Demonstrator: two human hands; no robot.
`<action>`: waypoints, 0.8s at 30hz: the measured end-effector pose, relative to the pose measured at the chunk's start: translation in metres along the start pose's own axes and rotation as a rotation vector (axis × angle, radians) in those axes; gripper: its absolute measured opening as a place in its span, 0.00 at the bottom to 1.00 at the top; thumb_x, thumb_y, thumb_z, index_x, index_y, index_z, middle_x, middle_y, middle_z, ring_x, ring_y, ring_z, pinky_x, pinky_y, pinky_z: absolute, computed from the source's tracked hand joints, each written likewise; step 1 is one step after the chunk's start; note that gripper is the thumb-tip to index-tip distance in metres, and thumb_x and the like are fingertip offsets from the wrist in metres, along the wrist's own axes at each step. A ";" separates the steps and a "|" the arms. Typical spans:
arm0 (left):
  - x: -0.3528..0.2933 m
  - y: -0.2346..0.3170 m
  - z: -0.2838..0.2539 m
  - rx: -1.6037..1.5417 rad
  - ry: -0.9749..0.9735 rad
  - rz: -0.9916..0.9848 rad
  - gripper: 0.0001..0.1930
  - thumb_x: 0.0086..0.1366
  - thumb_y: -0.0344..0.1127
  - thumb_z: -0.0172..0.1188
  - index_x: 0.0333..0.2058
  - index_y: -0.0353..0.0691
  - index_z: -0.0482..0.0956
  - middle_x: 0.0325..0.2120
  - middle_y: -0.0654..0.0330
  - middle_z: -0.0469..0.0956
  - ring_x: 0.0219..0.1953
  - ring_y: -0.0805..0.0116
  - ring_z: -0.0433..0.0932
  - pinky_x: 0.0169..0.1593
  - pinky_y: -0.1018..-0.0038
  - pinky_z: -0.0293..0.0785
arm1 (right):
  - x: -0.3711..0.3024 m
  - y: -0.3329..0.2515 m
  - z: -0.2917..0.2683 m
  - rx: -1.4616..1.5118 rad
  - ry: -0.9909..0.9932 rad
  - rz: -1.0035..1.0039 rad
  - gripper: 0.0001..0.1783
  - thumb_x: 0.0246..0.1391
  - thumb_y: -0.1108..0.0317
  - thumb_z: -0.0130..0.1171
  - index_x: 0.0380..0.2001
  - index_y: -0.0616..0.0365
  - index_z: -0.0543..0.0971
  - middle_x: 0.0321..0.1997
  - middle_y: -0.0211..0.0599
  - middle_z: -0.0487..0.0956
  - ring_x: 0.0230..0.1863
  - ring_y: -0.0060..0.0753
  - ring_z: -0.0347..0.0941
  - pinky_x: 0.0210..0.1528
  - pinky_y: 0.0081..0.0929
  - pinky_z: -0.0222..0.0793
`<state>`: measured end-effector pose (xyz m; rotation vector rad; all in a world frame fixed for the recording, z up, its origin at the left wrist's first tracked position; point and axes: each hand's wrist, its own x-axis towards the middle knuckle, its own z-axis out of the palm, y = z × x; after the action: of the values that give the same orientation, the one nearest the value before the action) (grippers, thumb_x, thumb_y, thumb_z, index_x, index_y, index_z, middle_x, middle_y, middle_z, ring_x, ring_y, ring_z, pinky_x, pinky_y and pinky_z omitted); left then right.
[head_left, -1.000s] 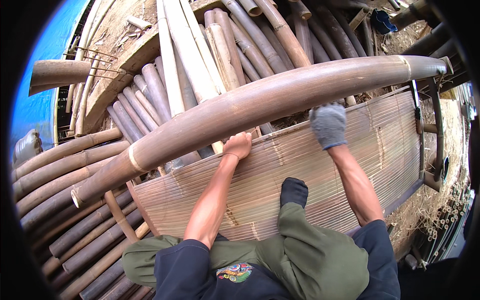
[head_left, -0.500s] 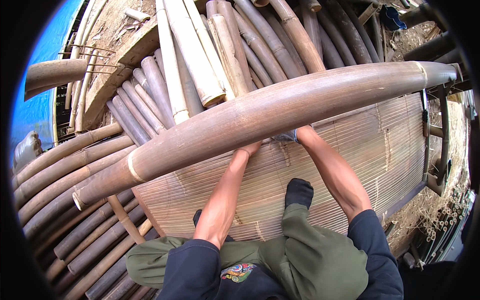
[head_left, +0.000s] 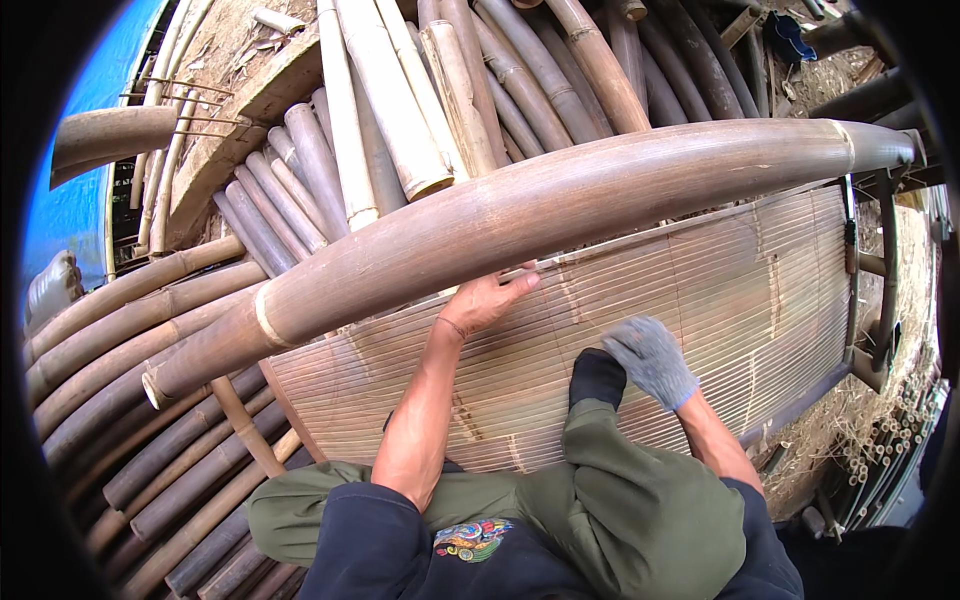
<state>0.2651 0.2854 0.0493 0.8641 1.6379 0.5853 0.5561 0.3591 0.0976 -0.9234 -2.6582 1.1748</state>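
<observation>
A wide panel of thin bamboo slats (head_left: 690, 300) lies before me. Across its far side runs a thick brown bamboo pole (head_left: 560, 205), closer to the camera. My left hand (head_left: 488, 302) is bare and rests at the panel's far edge, just below the pole. Its thumb stretches out to the right, apart from the fingers, which partly hide behind the hand and the pole. My right hand (head_left: 655, 362), in a grey knit glove, hovers over the slats beside my dark-socked foot (head_left: 597, 378). The gloved fingers are drawn together toward the left; what they hold is too small to make out.
Several dark bamboo poles (head_left: 190, 490) are stacked at the left. More cut bamboo (head_left: 385, 100) lies beyond the thick pole. A blue sheet (head_left: 80, 190) hangs at the far left. Thin bamboo pieces (head_left: 890, 435) lie in a bundle at the right.
My right hand has drawn back from the panel's far edge toward my foot. My left hand has come back slightly and moved left, so more of it shows.
</observation>
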 end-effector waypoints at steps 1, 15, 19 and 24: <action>0.004 -0.007 0.003 0.041 0.080 0.018 0.26 0.67 0.53 0.58 0.52 0.36 0.76 0.52 0.53 0.76 0.57 0.58 0.72 0.63 0.65 0.62 | -0.046 0.025 0.001 -0.113 -0.048 -0.005 0.09 0.56 0.63 0.59 0.34 0.56 0.82 0.33 0.41 0.80 0.38 0.48 0.75 0.42 0.40 0.69; 0.020 -0.029 0.033 0.498 0.129 -0.065 0.24 0.73 0.57 0.39 0.49 0.54 0.81 0.49 0.52 0.79 0.54 0.48 0.75 0.59 0.49 0.60 | -0.086 0.036 -0.020 -0.441 -0.138 0.560 0.19 0.52 0.55 0.61 0.43 0.56 0.78 0.39 0.47 0.78 0.41 0.52 0.76 0.44 0.45 0.72; 0.027 -0.064 0.051 0.432 0.378 0.118 0.24 0.73 0.53 0.43 0.53 0.44 0.77 0.52 0.48 0.76 0.56 0.47 0.72 0.59 0.49 0.63 | 0.041 -0.011 0.007 -0.378 0.067 0.264 0.16 0.51 0.55 0.62 0.38 0.56 0.80 0.35 0.42 0.78 0.39 0.48 0.76 0.42 0.43 0.71; 0.032 -0.093 0.057 1.274 0.247 0.352 0.23 0.72 0.42 0.40 0.54 0.32 0.74 0.53 0.38 0.74 0.56 0.39 0.71 0.58 0.49 0.69 | 0.106 -0.008 0.076 -0.393 0.121 0.125 0.09 0.47 0.62 0.62 0.23 0.56 0.83 0.25 0.44 0.80 0.31 0.48 0.77 0.33 0.44 0.72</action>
<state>0.2962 0.2503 -0.0539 2.0797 2.0520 -0.2419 0.4420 0.3655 0.0342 -1.1883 -2.8143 0.5944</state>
